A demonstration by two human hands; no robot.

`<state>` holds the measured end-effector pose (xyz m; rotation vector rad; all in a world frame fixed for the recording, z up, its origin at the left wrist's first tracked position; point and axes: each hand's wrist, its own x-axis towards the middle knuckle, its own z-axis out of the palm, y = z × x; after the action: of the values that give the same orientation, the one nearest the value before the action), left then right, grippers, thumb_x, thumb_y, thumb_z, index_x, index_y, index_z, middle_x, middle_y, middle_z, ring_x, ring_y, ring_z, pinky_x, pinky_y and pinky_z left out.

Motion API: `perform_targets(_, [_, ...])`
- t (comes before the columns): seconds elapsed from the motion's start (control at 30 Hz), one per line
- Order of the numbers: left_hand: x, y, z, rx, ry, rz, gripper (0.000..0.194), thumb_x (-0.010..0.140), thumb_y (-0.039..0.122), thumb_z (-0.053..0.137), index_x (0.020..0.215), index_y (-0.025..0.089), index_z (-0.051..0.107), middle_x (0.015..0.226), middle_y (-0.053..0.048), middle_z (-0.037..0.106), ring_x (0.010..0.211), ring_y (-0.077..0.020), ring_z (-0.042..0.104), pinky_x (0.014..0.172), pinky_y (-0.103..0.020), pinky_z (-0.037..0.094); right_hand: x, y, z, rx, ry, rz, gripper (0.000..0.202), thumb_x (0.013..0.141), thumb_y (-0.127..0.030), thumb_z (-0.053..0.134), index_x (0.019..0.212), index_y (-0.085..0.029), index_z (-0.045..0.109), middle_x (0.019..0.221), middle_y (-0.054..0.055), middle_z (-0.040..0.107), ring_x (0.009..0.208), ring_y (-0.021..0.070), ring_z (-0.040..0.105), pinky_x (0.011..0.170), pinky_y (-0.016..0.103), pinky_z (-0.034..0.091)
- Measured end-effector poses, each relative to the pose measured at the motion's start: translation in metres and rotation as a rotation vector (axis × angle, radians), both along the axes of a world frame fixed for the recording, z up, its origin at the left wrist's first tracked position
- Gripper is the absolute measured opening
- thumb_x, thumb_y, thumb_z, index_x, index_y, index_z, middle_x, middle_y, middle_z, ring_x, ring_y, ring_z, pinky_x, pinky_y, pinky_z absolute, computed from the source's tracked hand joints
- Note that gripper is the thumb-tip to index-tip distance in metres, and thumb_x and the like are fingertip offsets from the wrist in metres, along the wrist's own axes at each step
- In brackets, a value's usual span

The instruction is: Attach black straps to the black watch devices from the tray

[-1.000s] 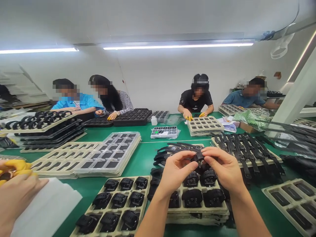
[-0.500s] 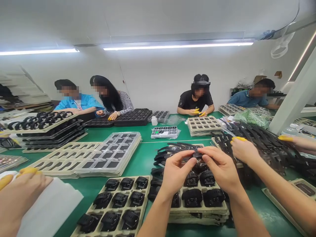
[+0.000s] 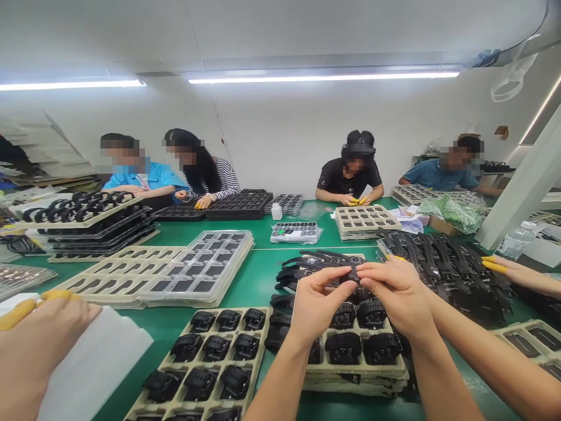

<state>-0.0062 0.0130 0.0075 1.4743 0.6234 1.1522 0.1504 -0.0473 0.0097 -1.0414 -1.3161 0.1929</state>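
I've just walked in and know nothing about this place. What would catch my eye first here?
Dead centre, the left hand and right hand pinch a small black watch part between their fingers, above a stacked tray of black watch bodies. Another tray of watch bodies lies at lower left on the green table. To the right, a co-worker's hand with yellow fingertip covers rests on a heap of black straps.
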Motion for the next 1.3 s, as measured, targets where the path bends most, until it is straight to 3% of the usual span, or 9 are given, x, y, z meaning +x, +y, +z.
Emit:
perform_targets(0.17, [0.001, -0.004, 0.000, -0.011, 0.020, 0.017, 0.029, 0.075, 0.029, 0.083, 0.101, 0.020, 0.084, 0.099, -0.007, 0.082, 0.076, -0.0197, 0.075, 0.067, -0.027, 0.062, -0.003, 0.001, 0.001, 0.008, 0.003, -0.090, 0.012, 0.089, -0.033, 0.073, 0.093, -0.032, 0.084, 0.094, 0.003, 0.082, 0.087, 0.0265, 0.077, 0.080, 0.042, 0.064])
perform_targets(0.43, [0.006, -0.007, 0.000, -0.029, -0.005, 0.001, 0.027, 0.071, 0.027, 0.085, 0.095, 0.017, 0.084, 0.094, -0.009, 0.082, 0.082, -0.0241, 0.076, 0.067, -0.029, 0.064, 0.009, -0.003, -0.001, -0.077, 0.001, 0.040, 0.011, 0.087, -0.036, 0.076, 0.089, -0.030, 0.085, 0.095, 0.006, 0.081, 0.091, 0.0268, 0.076, 0.082, 0.039, 0.064])
perform_targets(0.7, [0.007, -0.004, -0.003, -0.033, -0.049, 0.014, 0.034, 0.072, 0.027, 0.085, 0.105, 0.019, 0.081, 0.102, -0.009, 0.081, 0.094, -0.0249, 0.076, 0.071, -0.027, 0.062, 0.011, -0.003, -0.005, -0.135, 0.021, 0.053, 0.022, 0.092, -0.036, 0.071, 0.109, -0.028, 0.082, 0.109, 0.006, 0.080, 0.102, 0.0266, 0.075, 0.092, 0.039, 0.062])
perform_targets(0.87, [0.007, -0.001, -0.007, -0.025, -0.040, 0.036, 0.024, 0.073, 0.029, 0.085, 0.094, 0.017, 0.083, 0.097, -0.009, 0.082, 0.082, -0.0218, 0.076, 0.067, -0.025, 0.061, 0.010, 0.001, -0.007, -0.106, 0.068, 0.047, 0.010, 0.087, -0.035, 0.076, 0.087, -0.028, 0.084, 0.095, 0.005, 0.082, 0.093, 0.0264, 0.076, 0.085, 0.038, 0.063])
perform_targets(1.03, [0.004, 0.003, -0.002, -0.015, 0.007, 0.003, 0.024, 0.073, 0.029, 0.085, 0.094, 0.018, 0.083, 0.097, -0.009, 0.082, 0.092, -0.0256, 0.077, 0.072, -0.027, 0.062, 0.006, 0.001, -0.005, -0.106, 0.015, 0.051, 0.012, 0.089, -0.032, 0.073, 0.088, -0.026, 0.083, 0.096, 0.006, 0.081, 0.094, 0.0268, 0.075, 0.086, 0.040, 0.062])
perform_targets(1.1, [0.003, 0.005, 0.000, -0.027, 0.013, -0.001, 0.024, 0.073, 0.029, 0.085, 0.094, 0.018, 0.082, 0.097, -0.009, 0.082, 0.094, -0.0260, 0.077, 0.076, -0.028, 0.063, 0.001, 0.001, -0.004, -0.098, -0.030, 0.018, 0.017, 0.095, -0.033, 0.066, 0.094, -0.026, 0.082, 0.100, 0.007, 0.080, 0.095, 0.0257, 0.074, 0.087, 0.039, 0.061])
perform_targets(1.2, [0.003, 0.006, 0.002, -0.042, -0.018, 0.006, 0.026, 0.073, 0.032, 0.085, 0.094, 0.017, 0.080, 0.098, -0.009, 0.082, 0.094, -0.0260, 0.077, 0.084, -0.032, 0.063, -0.009, 0.003, -0.002, -0.085, -0.132, 0.039, 0.027, 0.100, -0.034, 0.058, 0.119, -0.026, 0.076, 0.116, 0.008, 0.076, 0.109, 0.0250, 0.070, 0.099, 0.040, 0.055])
perform_targets(1.3, [0.002, 0.005, 0.001, 0.051, 0.017, 0.038, 0.025, 0.078, 0.036, 0.082, 0.096, 0.019, 0.081, 0.099, -0.009, 0.081, 0.093, -0.0253, 0.076, 0.086, -0.034, 0.061, -0.013, 0.004, -0.001, -0.092, -0.158, 0.082, 0.035, 0.101, -0.036, 0.057, 0.133, -0.027, 0.067, 0.128, 0.008, 0.072, 0.118, 0.0243, 0.066, 0.104, 0.040, 0.051])
